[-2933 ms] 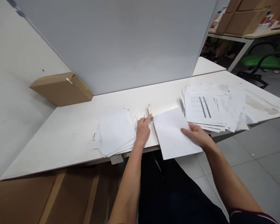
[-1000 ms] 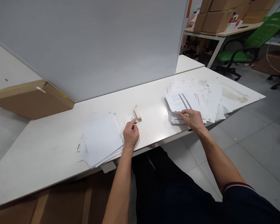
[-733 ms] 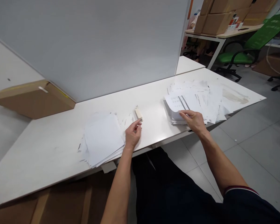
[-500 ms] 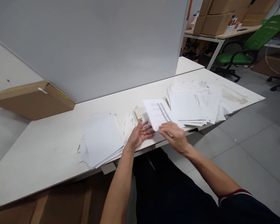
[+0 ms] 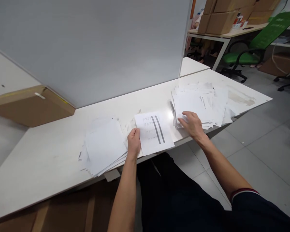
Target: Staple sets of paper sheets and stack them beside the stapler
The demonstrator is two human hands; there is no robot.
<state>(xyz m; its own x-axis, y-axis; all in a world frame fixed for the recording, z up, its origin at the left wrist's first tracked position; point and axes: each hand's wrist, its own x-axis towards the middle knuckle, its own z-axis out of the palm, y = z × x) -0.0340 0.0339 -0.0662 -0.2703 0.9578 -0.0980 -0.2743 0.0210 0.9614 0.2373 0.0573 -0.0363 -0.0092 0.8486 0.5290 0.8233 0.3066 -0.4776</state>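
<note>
My left hand (image 5: 134,141) is closed on the left edge of a printed sheet of paper (image 5: 151,133), which has two dark bars and small print. The sheet lies over the table's front part and covers the spot where the small beige object was. My right hand (image 5: 192,125) is over the near left corner of the right paper pile (image 5: 190,100), fingers apart, holding nothing that I can see. To the left of my left hand lies another pile of white paper (image 5: 105,143), its sheets unevenly stacked.
The white table (image 5: 50,151) runs along a grey-white panel (image 5: 99,48). A cardboard box (image 5: 33,108) stands at the left by the wall. Beyond the table's right end are a green chair (image 5: 244,58) and another desk with stacked boxes (image 5: 219,22).
The printed sheet has passed from my right hand to my left and now lies lower, in front of me. My right hand has moved right, to the right pile.
</note>
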